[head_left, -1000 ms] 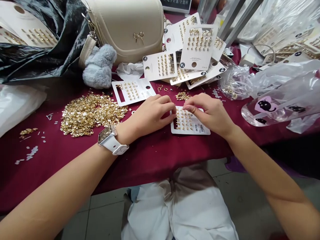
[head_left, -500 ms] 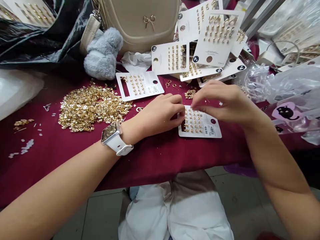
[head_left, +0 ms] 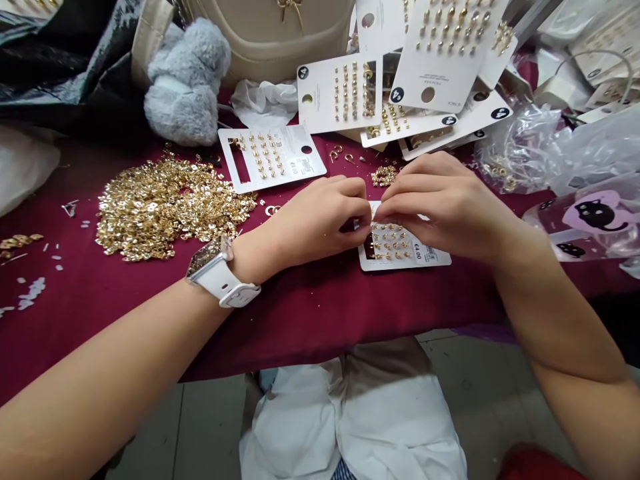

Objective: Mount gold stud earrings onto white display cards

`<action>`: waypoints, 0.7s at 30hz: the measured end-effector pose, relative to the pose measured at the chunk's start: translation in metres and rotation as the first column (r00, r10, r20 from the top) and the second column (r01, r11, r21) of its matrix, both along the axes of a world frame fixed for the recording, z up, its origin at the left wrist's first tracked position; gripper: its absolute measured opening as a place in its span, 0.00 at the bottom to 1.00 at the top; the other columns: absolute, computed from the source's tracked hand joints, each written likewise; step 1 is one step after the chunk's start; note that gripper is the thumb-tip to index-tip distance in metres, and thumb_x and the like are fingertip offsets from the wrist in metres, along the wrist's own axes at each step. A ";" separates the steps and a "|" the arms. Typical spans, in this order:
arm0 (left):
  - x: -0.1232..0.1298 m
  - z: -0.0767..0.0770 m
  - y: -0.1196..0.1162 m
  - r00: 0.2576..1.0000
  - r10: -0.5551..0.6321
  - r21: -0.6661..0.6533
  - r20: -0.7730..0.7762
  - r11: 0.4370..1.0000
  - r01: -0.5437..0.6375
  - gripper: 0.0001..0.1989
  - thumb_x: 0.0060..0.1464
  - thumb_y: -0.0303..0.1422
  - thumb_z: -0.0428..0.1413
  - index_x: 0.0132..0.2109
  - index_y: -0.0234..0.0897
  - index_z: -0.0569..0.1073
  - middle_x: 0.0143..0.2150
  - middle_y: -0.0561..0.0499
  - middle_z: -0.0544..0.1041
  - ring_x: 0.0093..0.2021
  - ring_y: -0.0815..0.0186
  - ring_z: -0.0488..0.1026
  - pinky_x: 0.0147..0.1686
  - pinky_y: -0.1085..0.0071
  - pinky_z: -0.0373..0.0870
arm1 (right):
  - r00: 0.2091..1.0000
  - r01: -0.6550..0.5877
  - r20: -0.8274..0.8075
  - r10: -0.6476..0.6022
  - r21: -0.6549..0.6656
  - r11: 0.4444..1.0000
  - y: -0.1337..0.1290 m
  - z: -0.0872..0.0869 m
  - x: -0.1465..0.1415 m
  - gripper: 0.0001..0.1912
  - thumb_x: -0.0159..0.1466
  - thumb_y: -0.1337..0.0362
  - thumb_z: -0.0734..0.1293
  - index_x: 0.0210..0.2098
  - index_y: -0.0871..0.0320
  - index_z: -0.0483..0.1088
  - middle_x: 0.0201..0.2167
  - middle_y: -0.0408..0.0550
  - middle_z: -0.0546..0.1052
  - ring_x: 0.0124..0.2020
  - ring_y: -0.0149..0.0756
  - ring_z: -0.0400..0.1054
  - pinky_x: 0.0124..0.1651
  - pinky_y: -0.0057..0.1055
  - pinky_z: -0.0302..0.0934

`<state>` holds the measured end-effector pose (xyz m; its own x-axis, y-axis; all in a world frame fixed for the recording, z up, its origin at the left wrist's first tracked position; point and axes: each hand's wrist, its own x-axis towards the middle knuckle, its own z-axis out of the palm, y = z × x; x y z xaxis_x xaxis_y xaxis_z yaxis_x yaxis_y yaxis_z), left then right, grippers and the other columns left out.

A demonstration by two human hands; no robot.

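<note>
A white earring card (head_left: 400, 257) with rows of gold studs lies flat on the dark red cloth between my hands. My left hand (head_left: 325, 217), a white-strapped watch on its wrist, has its fingers pinched together at the card's left edge. What its fingertips hold is too small to name. Over the card's upper part, my right hand (head_left: 440, 203) is pinched too, its fingertips close to the left ones and partly covering the studs. A pile of gold earring backs (head_left: 170, 207) lies left of my left hand. Beyond the hands is a small gold cluster (head_left: 384, 176).
Another studded card (head_left: 293, 160) lies behind my left hand. Several cards (head_left: 340, 93) overlap at the back, near a beige bag (head_left: 250, 40) with a grey plush (head_left: 190, 87). Clear plastic bags (head_left: 595, 153) lie at right, black plastic (head_left: 50, 80) at left.
My right hand has come down and left, bringing its fingertips nearer the left hand and over the card's upper part. The whole view has shifted slightly.
</note>
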<state>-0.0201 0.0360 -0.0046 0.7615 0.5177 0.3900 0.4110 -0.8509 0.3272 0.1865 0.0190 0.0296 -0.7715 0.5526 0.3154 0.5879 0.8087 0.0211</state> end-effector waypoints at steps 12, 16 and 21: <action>0.002 0.003 -0.001 0.998 0.023 -0.059 -0.058 0.998 -0.027 0.07 0.56 0.30 0.52 0.31 0.36 0.73 0.34 0.49 0.70 0.37 0.64 0.68 0.41 0.64 0.67 | 0.998 0.053 -0.031 -0.055 -0.065 0.996 -0.002 0.001 -0.006 0.12 0.67 0.65 0.60 0.30 0.53 0.72 0.32 0.44 0.79 0.41 0.41 0.69 0.46 0.44 0.61; 0.002 0.003 -0.001 0.998 0.025 -0.062 -0.052 0.998 -0.028 0.07 0.57 0.29 0.52 0.32 0.36 0.73 0.34 0.49 0.70 0.38 0.64 0.68 0.41 0.64 0.67 | 0.996 0.055 -0.065 -0.058 -0.059 0.997 -0.002 0.000 -0.006 0.11 0.66 0.67 0.61 0.29 0.53 0.71 0.31 0.44 0.79 0.41 0.41 0.69 0.46 0.46 0.59; 0.002 0.003 -0.001 0.998 0.015 -0.071 -0.067 0.997 -0.020 0.06 0.57 0.30 0.52 0.33 0.36 0.73 0.35 0.49 0.70 0.39 0.63 0.69 0.42 0.64 0.68 | 0.997 0.050 -0.062 -0.052 -0.042 0.998 -0.001 -0.001 -0.005 0.11 0.66 0.66 0.60 0.29 0.53 0.71 0.31 0.43 0.79 0.41 0.41 0.70 0.46 0.46 0.61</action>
